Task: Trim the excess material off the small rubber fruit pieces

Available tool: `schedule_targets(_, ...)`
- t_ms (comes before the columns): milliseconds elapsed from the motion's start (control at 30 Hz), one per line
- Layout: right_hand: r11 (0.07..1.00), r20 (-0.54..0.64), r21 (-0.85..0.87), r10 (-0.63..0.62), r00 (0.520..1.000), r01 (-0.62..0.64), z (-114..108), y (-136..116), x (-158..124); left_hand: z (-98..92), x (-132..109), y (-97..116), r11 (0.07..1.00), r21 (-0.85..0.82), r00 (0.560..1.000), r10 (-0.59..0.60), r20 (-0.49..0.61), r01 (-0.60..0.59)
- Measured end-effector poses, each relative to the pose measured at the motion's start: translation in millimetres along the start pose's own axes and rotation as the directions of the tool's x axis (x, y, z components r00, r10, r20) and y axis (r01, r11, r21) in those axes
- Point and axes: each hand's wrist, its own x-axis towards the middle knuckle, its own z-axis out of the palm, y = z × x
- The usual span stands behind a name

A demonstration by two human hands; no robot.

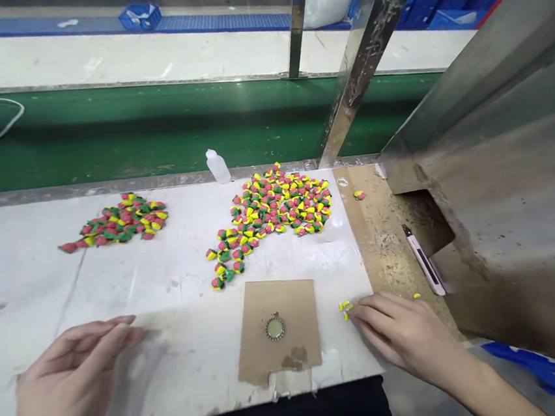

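My left hand (73,378) hovers over the left of the white work surface, thumb and fingers pinched together; whatever is between them, if anything, is too small to see. On the right, my right hand (407,333) rests with its fingertips drawn together at several tiny yellow pieces (345,307). Its fingertips touch or nearly touch them, and what they grip is hidden. Between my hands lies a brown cardboard square (300,310). A small round metal-rimmed piece with a beaded edge and a loop (275,328) lies on it.
Beyond the cardboard is a large pile of small red, yellow and green pieces (281,201), with a smaller pile (122,221) to its left. A white squeeze bottle (217,167) stands at the back edge. A pink utility knife (425,262) lies right, beside a metal panel (513,165).
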Motion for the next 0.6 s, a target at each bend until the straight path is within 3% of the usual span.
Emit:
schedule_targets(133, 0.995, 0.085, 0.004, -0.096, 0.992, 0.096, -4.0, 2.6, 11.5, 11.9, -32.5, 36.3, 0.899, -0.277, 0.941, -0.323, 0.103, 0.339)
schedule_targets(200, 0.993, 0.124, 0.004, -0.117, 0.985, 0.118, -3.5, 5.2, 16.0, 14.7, -44.7, 48.7, 0.836, -0.342, 0.903, -0.382, 0.196, 0.429)
schedule_targets(267, 0.994, 0.131, 0.017, -0.111, 0.985, 0.109, -0.6, 6.8, 18.2, 15.9, -57.9, 54.5, 0.805, -0.391, 0.892, -0.362, 0.271, 0.446)
schedule_targets(367, 0.996, 0.102, 0.086, -0.047, 0.994, 0.038, 3.2, -1.0, 18.2, 17.3, -84.1, 53.5, 0.853, -0.402, 0.923, -0.206, 0.326, 0.332)
schedule_targets(433, 0.984, 0.085, 0.174, 0.011, 0.996, -0.026, 2.6, -17.2, 17.6, 21.5, -105.7, 51.4, 0.936, -0.331, 0.934, 0.010, 0.358, 0.117)
schedule_targets(467, 0.953, 0.092, 0.290, 0.063, 0.994, -0.088, 1.5, -28.7, 17.5, 25.5, -117.0, 51.3, 0.956, -0.294, 0.902, 0.148, 0.405, -0.025)
schedule_targets(500, 0.882, 0.123, 0.439, 0.126, 0.984, -0.168, 0.4, -41.6, 17.7, 30.6, -127.7, 52.1, 0.944, -0.282, 0.838, 0.289, 0.463, -0.171)
schedule_targets(533, 0.719, 0.189, 0.637, 0.203, 0.961, -0.277, 0.0, -55.3, 18.2, 36.8, -137.5, 53.6, 0.907, -0.310, 0.741, 0.414, 0.529, -0.286)
schedule_targets(600, 0.237, 0.379, 0.869, 0.246, 0.892, -0.435, 2.2, -81.3, 19.7, 50.7, -152.1, 57.4, 0.809, -0.451, 0.562, 0.588, 0.583, -0.379)
